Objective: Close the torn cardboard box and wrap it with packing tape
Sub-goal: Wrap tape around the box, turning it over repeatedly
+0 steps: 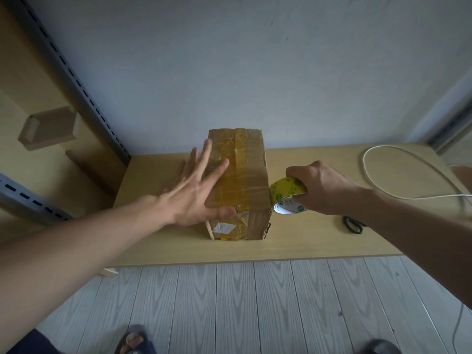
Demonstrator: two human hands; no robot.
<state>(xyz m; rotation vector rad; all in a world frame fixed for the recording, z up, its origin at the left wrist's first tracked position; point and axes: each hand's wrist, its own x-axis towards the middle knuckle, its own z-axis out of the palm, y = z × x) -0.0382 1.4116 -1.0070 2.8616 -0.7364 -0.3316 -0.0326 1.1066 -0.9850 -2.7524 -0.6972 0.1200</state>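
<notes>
Here the left hand lies flat with spread fingers on the cardboard box while the right hand grips the tape roll beside it.

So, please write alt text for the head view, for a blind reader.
A left hand lies flat on a taped cardboard box on a table; the right hand holds a tape roll at its right edge. Scissors and a white cable lie further right.
</notes>
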